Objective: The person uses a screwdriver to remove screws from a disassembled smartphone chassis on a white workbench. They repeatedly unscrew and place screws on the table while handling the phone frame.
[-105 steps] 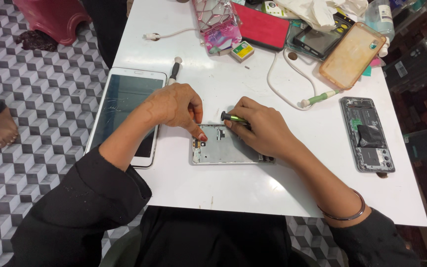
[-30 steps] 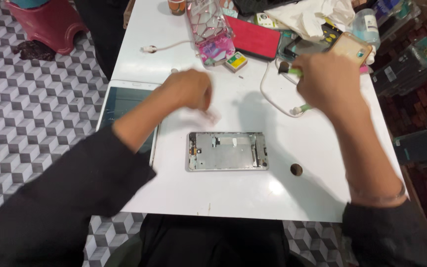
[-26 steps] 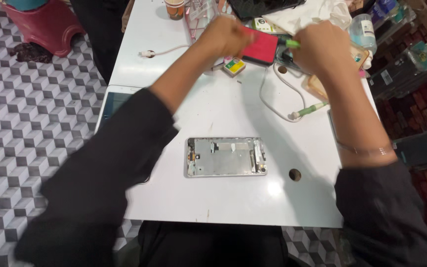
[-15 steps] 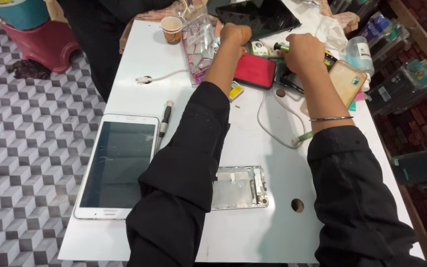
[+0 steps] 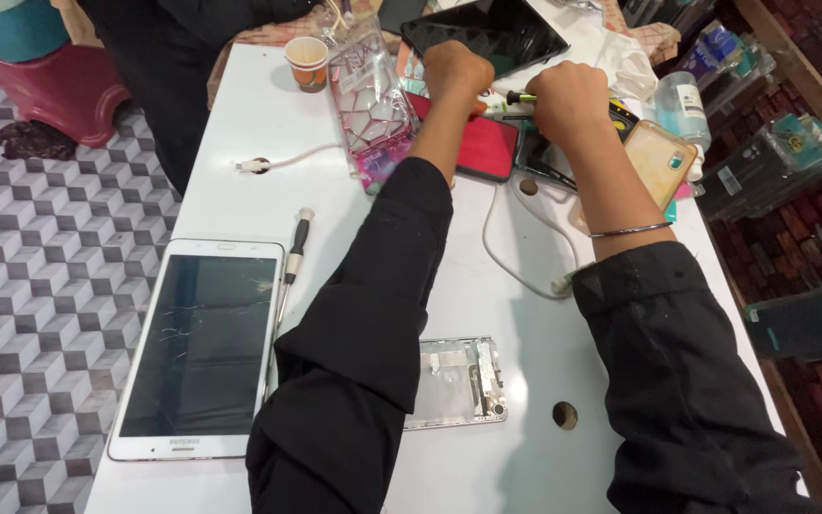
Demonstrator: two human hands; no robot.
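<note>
Reaching to the far end of the white tabletop (image 5: 240, 114), both hands work over a crowded patch. The right hand (image 5: 568, 95) has its grip clamped on a thin screwdriver (image 5: 518, 97) with a green-and-black handle, tip pointing toward the left hand (image 5: 457, 69), which is balled into a fist; whether that grip holds anything I cannot tell. Just below the left grip lie a red, soft-looking pouch (image 5: 487, 148) and a clear plastic case with a pink cracked-line pattern (image 5: 368, 90); beyond it sits a glossy dark tablet (image 5: 497, 33), and a paper cup (image 5: 307, 62) stands off to its left. The main risk, as I judge it, is the sleeves: both forearms stretch over a loose white cable (image 5: 516, 271) and the bare metal phone frame (image 5: 459, 381) back near the body, so a dragged cuff could sweep them or scatter small parts. The sharp tip could also scratch the tablet glass. A white tablet with a cracked screen (image 5: 197, 347) and a slim metal tool (image 5: 295, 252) lie well to the left
</note>
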